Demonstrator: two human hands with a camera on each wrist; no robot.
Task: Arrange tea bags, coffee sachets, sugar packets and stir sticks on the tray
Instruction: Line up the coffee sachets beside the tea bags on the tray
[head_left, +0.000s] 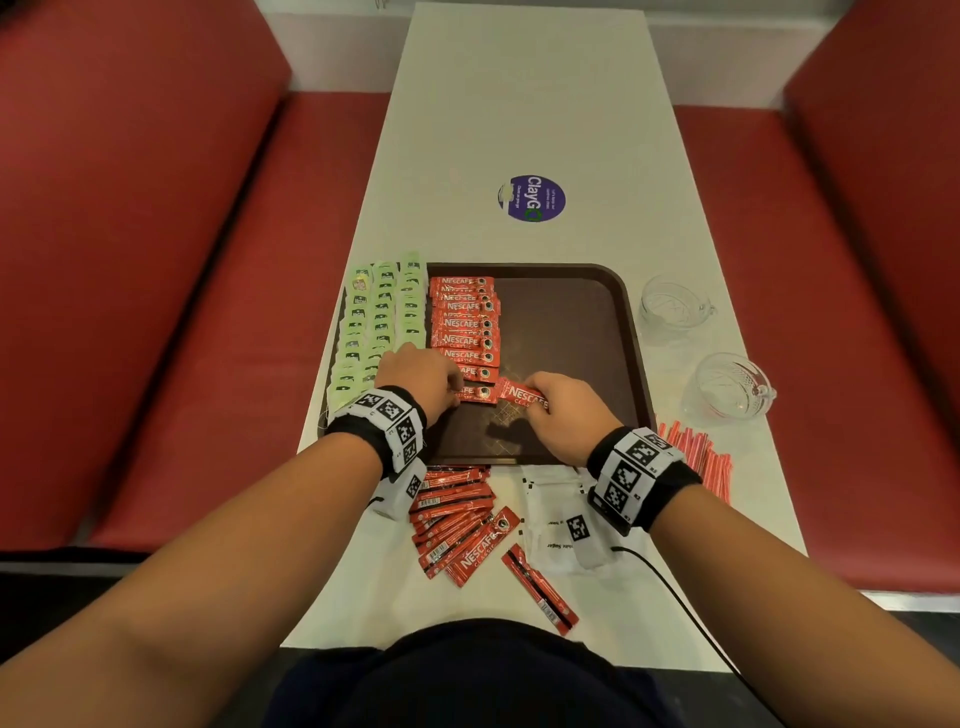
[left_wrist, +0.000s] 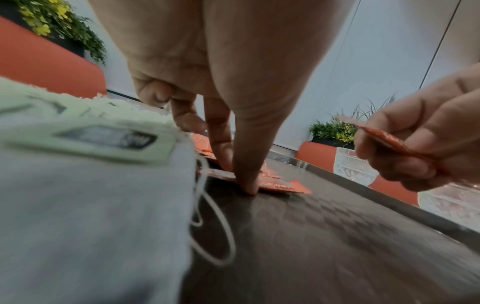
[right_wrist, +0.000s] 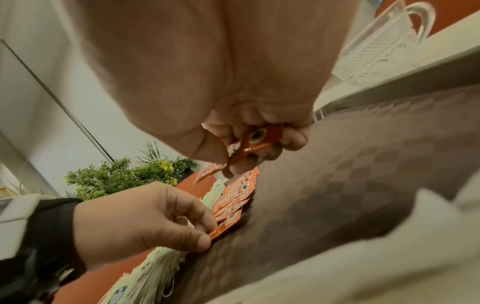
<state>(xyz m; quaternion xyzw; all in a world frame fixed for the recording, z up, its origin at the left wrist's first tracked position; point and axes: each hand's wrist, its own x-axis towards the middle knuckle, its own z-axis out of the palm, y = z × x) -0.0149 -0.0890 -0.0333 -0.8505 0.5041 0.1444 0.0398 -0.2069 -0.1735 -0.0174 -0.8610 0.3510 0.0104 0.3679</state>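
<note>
Forearms fill the near edge of the head view; past them loose sachets lie on the table just short of the tray, likely stock waiting its turn. White sugar packets sit beside that pile, stir sticks off the tray's right near corner; neither is on the tray yet.

On the tray: tea bags fill the left side, a sachet row runs next to them, overlapped like shingles.

Left hand presses thumb and fingertips on the row's nearest sachet, probably pinning it so the row keeps straight.

Right hand pinches one sachet between thumb and curled fingers, held tilted just beside the row's near end, seemingly next in line.

Two glass cups stand right of the tray.

Hidden: the tray's near-left corner under the left wrist; part of the sugar packets under the right wrist; tea-bag print too small to read.
</note>
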